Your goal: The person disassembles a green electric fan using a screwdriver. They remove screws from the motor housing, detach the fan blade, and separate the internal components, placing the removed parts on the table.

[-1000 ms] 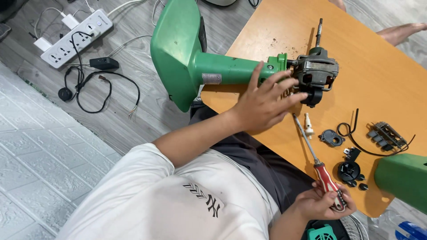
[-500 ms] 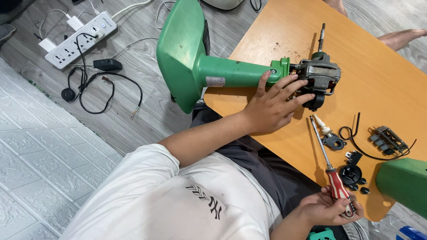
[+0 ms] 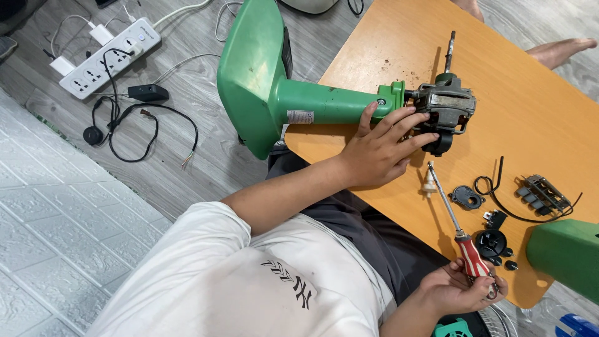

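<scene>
We see the left hand (image 3: pixel 377 153) spread flat, fingers apart, lying over the joint where the green fan stand (image 3: pixel 293 93) meets the bare grey motor (image 3: pixel 446 109); the fingertips touch the motor's housing, gripping nothing. The stand lies on its side across the near-left corner of the orange tabletop (image 3: pixel 518 93), its broad base hanging out past the left edge over the floor, while the motor rests on the tabletop with its shaft pointing toward the far edge.

The right hand (image 3: pixel 462 288) sits at the near edge of the tabletop, fingers curled tight around the red handle of a screwdriver (image 3: pixel 458 228). The tool's long shaft runs up across the board, its tip ending just beside the motor and close to a small white part (image 3: pixel 428 186).

Near the right edge lie loose pieces: a round dark cap (image 3: pixel 466 197), a black cable loop (image 3: pixel 499 193), a grey switch block with buttons (image 3: pixel 541 192), and a black knob assembly (image 3: pixel 493 242) with small dark bits around it. A second green housing piece (image 3: pixel 564 256) pokes in at the near-right corner.

On the grey floor off the left edge we note a white power strip (image 3: pixel 109 56) and a black adapter with its cord (image 3: pixel 146 93).
</scene>
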